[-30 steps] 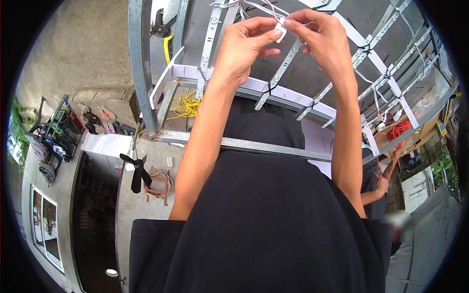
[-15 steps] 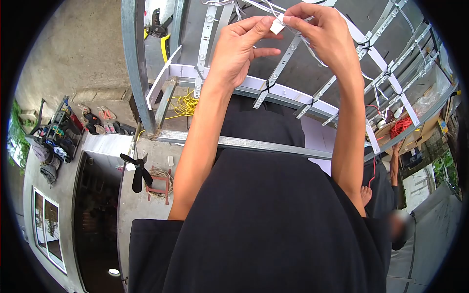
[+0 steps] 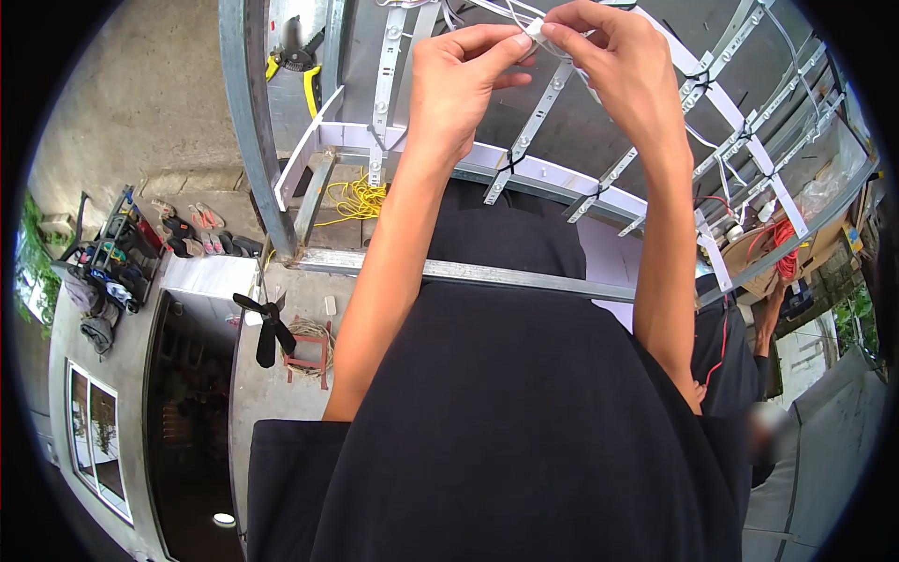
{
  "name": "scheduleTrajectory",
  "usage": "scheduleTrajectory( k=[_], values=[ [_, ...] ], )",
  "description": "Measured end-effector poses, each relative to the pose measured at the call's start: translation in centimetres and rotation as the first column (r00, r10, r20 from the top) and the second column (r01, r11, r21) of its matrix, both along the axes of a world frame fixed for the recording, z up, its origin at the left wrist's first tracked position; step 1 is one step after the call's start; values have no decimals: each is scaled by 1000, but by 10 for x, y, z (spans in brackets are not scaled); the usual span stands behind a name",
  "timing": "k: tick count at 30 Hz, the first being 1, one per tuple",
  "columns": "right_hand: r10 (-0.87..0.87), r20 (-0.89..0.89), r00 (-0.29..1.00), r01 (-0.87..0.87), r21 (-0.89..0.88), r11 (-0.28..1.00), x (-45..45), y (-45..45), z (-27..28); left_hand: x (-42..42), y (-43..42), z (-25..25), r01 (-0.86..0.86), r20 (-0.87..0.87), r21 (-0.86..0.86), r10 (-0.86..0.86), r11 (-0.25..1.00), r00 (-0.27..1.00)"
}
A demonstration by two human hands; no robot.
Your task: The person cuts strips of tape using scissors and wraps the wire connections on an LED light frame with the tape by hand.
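Note:
My left hand (image 3: pixel 459 80) is closed, its thumb and forefinger pinching a small white tape-like piece (image 3: pixel 536 28) near the top of the view. The thumb and forefinger of my right hand (image 3: pixel 618 56) grip the same piece from the other side. Thin white wires (image 3: pixel 510 11) run up to this spot; whether the piece wraps them, I cannot tell. Below and around both hands are LED strips (image 3: pixel 530 126), fixed to a white rail (image 3: pixel 562 175) with black zip ties (image 3: pixel 512 164).
A metal frame (image 3: pixel 468 270) crosses in front of my body. Yellow-handled cutters (image 3: pixel 304 66) lie at upper left, above a yellow cord (image 3: pixel 354 201). At the right, a co-worker's arm (image 3: pixel 770 318) reaches to a red wire bundle (image 3: pixel 785 251). A black fan (image 3: pixel 266 330) stands lower left.
The white piece looks narrower between my fingers, and my fingertips have drawn closer together. At the right, the co-worker's hand and the red bundle have shifted.

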State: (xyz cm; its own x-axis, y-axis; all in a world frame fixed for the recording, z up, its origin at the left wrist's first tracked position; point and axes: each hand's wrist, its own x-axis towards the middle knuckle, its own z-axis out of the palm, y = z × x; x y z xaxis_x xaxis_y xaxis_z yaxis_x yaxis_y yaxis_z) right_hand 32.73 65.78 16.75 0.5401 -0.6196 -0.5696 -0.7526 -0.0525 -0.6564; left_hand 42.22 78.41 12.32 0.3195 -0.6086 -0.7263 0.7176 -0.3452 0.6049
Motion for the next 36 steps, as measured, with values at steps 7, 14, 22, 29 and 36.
scheduleTrajectory(
  k=[7, 14, 22, 29, 36],
  values=[
    [7, -5, 1000, -7, 20, 1000, 1, 2, 1, 1, 4, -4, 32, 54, 4, -32, 999, 998],
    [-63, -10, 998, 63, 74, 995, 9, 4, 4, 6, 7, -6, 78, 25, 25, -79, 997, 997],
    [-144, 38, 989, 132, 228, 965, 3, 2, -3, 7, 8, -2, 76, 22, 4, -76, 997, 997],
    [-169, 50, 984, 148, 286, 947, 0, -1, -6, 11, 2, 9, 119, 19, 20, -119, 993, 993],
    [-180, 78, 981, 144, 337, 931, -5, -5, -13, 11, -3, 6, 193, 114, 81, -201, 978, 973]
  ],
)
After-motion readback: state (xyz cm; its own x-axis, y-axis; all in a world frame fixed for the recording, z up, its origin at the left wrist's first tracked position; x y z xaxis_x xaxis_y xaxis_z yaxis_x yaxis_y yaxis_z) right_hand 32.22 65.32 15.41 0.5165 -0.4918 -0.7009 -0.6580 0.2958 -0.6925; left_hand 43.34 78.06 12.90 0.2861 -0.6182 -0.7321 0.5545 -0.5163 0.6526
